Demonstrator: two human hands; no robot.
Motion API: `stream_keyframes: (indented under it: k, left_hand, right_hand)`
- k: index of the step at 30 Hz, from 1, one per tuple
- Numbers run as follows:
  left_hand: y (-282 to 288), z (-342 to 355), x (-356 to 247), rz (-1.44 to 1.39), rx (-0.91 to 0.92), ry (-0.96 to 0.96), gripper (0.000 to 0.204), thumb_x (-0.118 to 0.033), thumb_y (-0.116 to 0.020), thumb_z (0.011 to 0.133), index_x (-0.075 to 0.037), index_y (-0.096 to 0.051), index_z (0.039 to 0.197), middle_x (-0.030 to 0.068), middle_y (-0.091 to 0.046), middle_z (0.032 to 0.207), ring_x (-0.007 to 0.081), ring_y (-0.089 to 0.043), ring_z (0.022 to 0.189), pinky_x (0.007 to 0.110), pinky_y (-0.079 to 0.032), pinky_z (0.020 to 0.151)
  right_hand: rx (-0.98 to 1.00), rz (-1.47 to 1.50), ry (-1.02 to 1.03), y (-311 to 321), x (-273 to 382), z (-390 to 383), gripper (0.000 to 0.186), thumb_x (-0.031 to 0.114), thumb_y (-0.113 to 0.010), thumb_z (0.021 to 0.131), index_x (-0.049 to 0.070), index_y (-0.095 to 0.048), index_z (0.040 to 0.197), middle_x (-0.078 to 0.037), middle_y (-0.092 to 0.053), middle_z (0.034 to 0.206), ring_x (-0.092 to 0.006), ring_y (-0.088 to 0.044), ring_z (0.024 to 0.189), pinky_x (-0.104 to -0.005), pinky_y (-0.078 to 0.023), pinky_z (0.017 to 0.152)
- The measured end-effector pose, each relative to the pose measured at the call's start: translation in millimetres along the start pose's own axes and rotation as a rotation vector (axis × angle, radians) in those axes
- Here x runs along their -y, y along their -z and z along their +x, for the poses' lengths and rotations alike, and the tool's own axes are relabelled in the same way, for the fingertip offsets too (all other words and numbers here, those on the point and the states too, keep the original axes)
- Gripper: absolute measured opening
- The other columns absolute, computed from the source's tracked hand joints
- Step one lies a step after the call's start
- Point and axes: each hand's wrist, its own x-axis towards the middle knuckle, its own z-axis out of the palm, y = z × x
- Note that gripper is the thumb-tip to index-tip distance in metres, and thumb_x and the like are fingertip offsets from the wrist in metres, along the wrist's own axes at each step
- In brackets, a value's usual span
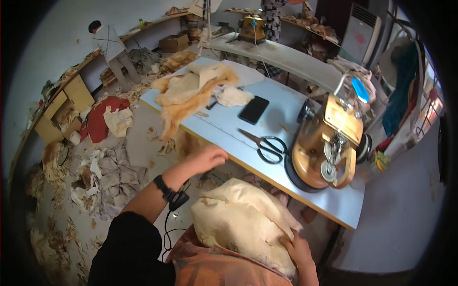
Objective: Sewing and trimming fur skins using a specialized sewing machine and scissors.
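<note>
A cream-coloured piece of hide (238, 209) lies bunched over my lap, on an orange-brown apron (224, 267). My right hand (298, 248) is closed on its right edge, fingertips partly hidden by the folds. My left hand (207, 159) is over the near edge of the light blue table (219, 128), its fingers curled in with nothing visible in them. Black-handled scissors (267, 145) lie on the tabletop to the right of that hand. Farther back are a black phone (254, 110) and a pelt with orange fur edges (195, 86).
A gold-coloured fur sewing machine (324, 143) stands at the table's right end. Scraps and cloth heaps (112, 176) cover much of the floor on the left. A person (109, 50) stands by a wall shelf at the far left. Another worktable (281, 57) is behind mine.
</note>
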Motion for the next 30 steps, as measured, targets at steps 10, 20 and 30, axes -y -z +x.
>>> stream_keyframes:
  k: [10,20,30]
  left_hand:
    - [80,76,80,0.553,-0.121,0.296,0.015,-0.013,-0.064,0.097,-0.013,-0.066,0.111,0.0085,-0.066,0.119,0.0303,-0.059,0.116,0.042,-0.042,0.107]
    - [5,61,40,0.485,-0.1,-0.093,0.05,-0.019,-0.059,0.103,-0.015,-0.049,0.152,0.01,-0.045,0.158,0.0277,-0.04,0.148,0.046,-0.024,0.127]
    - [-21,53,67,0.544,-0.546,0.283,0.076,-0.022,-0.058,0.104,-0.014,-0.017,0.167,0.0203,-0.032,0.167,0.0393,-0.034,0.151,0.045,-0.023,0.128]
  right_hand:
    - [0.117,-0.121,0.069,3,13,14,0.064,0.04,-0.069,0.093,0.007,-0.055,0.145,-0.028,-0.071,0.109,-0.0467,-0.07,0.095,-0.0546,-0.056,0.083]
    - [0.071,-0.119,0.157,-11,16,15,0.061,0.034,-0.068,0.095,0.002,-0.052,0.144,-0.029,-0.069,0.115,-0.0487,-0.068,0.096,-0.0537,-0.056,0.084]
    - [0.03,0.119,0.212,-10,31,-10,0.034,0.033,-0.069,0.096,0.008,-0.07,0.119,-0.023,-0.072,0.097,-0.0432,-0.07,0.087,-0.0503,-0.055,0.077]
